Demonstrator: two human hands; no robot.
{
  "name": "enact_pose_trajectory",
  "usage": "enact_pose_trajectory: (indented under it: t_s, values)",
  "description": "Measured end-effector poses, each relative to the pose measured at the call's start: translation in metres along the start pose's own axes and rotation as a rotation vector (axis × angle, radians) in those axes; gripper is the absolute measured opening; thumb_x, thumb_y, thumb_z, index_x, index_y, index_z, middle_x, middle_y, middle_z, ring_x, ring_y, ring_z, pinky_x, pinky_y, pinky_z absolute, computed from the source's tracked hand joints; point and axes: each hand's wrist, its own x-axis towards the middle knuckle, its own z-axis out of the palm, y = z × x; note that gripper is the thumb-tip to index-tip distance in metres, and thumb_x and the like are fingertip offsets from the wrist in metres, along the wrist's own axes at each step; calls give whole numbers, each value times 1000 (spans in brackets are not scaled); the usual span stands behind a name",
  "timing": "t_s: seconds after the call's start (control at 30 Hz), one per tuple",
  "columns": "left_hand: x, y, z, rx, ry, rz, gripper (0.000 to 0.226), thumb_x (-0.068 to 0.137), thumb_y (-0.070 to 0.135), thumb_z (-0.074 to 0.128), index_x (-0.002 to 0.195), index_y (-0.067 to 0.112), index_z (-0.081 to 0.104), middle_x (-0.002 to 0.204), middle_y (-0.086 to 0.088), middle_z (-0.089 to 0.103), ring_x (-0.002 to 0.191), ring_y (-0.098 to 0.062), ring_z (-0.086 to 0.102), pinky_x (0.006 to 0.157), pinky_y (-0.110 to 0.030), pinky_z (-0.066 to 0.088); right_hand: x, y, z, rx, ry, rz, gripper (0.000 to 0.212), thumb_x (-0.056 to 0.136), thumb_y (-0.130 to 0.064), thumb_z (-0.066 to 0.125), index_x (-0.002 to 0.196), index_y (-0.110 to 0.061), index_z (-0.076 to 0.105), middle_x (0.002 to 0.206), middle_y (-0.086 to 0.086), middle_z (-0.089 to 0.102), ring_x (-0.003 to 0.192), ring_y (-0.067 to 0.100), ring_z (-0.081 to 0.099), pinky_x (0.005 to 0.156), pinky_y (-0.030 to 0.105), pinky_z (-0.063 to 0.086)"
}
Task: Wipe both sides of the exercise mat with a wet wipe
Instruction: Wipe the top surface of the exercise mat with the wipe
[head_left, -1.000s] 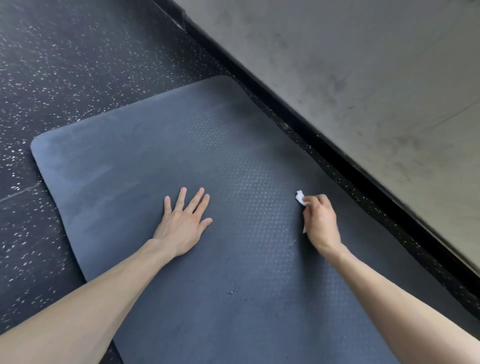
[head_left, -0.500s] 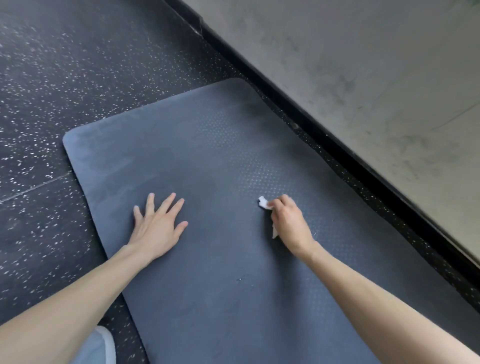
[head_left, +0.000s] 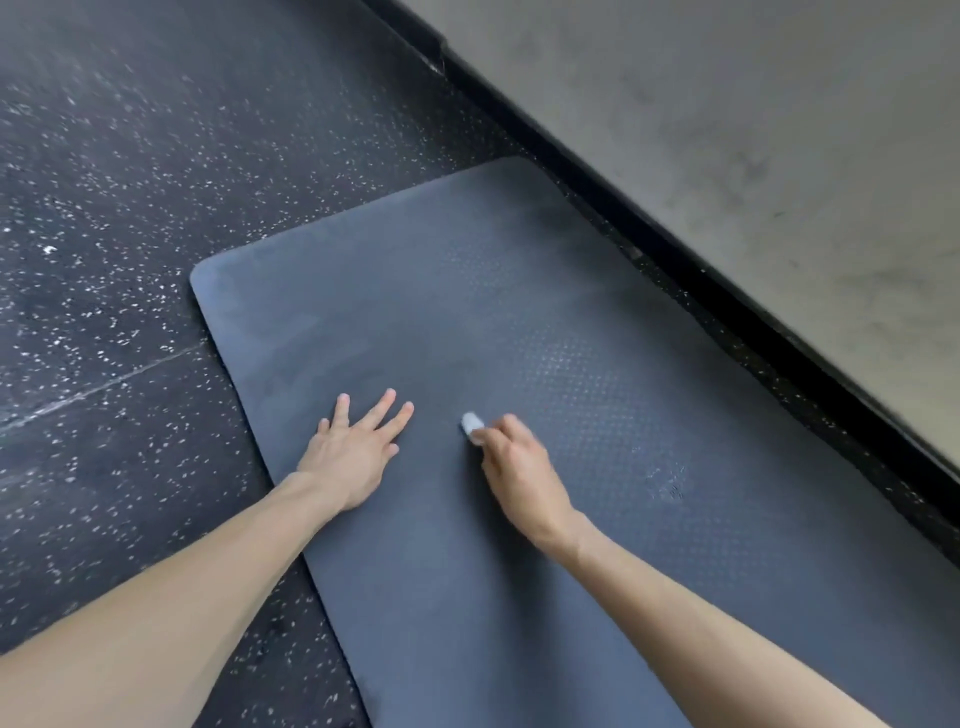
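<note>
A dark blue-grey exercise mat (head_left: 597, 374) lies flat on the floor, its rounded far end pointing away from me. My left hand (head_left: 353, 452) presses flat on the mat near its left edge, fingers straight and spread. My right hand (head_left: 519, 467) holds a small folded white wet wipe (head_left: 471, 426) in curled fingers and presses it onto the mat, just right of my left fingertips. Only the tip of the wipe shows beyond the fingers.
Black rubber flooring with white speckles (head_left: 130, 208) lies left of and beyond the mat. A grey wall (head_left: 753, 156) with a black baseboard (head_left: 649, 244) runs close along the mat's right edge.
My right hand has slid the wipe leftward across the mat, ending close to my left hand. The left hand stays flat on the mat. The view has shifted, so the mat sits further right.
</note>
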Motion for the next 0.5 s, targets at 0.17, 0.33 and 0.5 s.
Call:
enact_pose_trajectory:
  t_s: [0.17,0.33,0.5]
  values:
    - [-5,-1,5,37,88,9,55,111,34,16,157,41,-15,164,18,-21,153,-40,-6,117,-45,27,5,4,-4,-78,-113,-135,21,82,10,60,96,-3,68,84,10,56,74,29,57,68,39,51]
    - [-10,-7,17,34,178,0,56,110,40,14,158,35,-15,165,14,-21,154,-29,-12,120,-37,23,6,81,-51,-185,93,270,22,86,5,59,102,-6,69,95,7,57,86,32,61,75,28,41]
    - [-11,-9,23,-37,201,6,55,110,42,13,159,34,-9,166,12,-16,154,-26,-14,122,-38,19,-1,58,-32,-135,123,304,23,84,9,58,102,-3,68,91,9,55,81,33,59,70,21,34]
